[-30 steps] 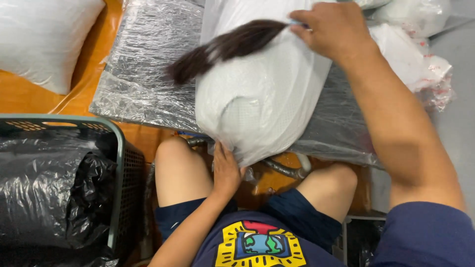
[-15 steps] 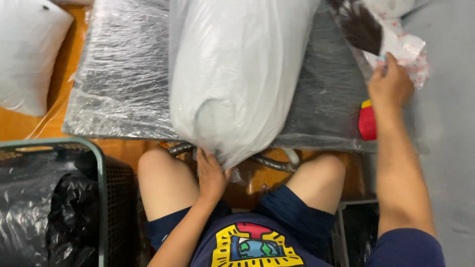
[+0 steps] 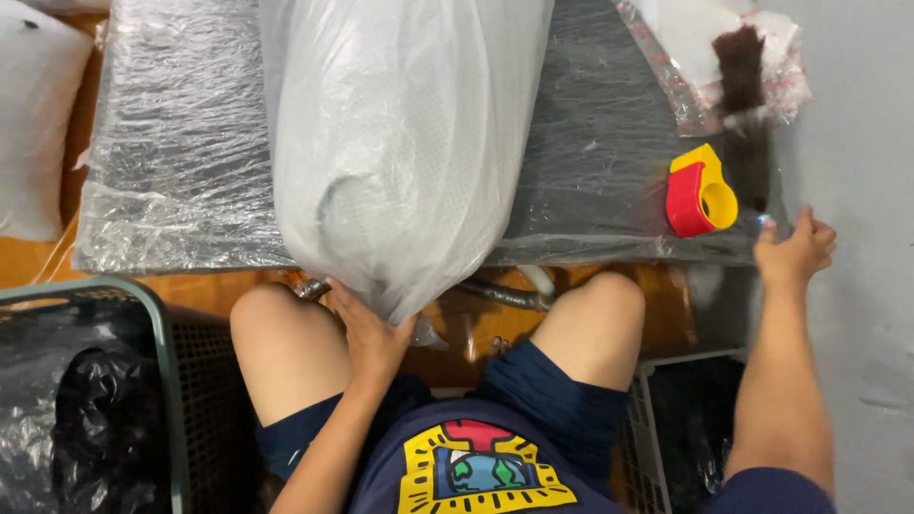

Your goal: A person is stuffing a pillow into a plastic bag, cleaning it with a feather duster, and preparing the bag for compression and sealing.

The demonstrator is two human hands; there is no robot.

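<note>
A big white pillow in a clear plastic bag [image 3: 400, 143] lies across a dark pad wrapped in plastic film [image 3: 181, 152]. My left hand [image 3: 371, 333] grips the bag's near end between my knees. My right hand [image 3: 795, 252] rests at the pad's right edge with its fingers loosely curled and nothing held. A red and yellow tape dispenser [image 3: 698, 190] sits on the pad just left of that hand. A brown hair bundle [image 3: 738, 62] lies on a packet at the far right.
A green-rimmed crate [image 3: 162, 333] with black plastic bags stands at my left knee. A grey crate [image 3: 657, 428] sits by my right knee. Another white pillow [image 3: 33, 124] lies at far left on the orange floor.
My right hand put the hair bundle down at the far right, then dropped back to the pad's edge beside the tape dispenser. My left hand kept its hold on the bag's end.
</note>
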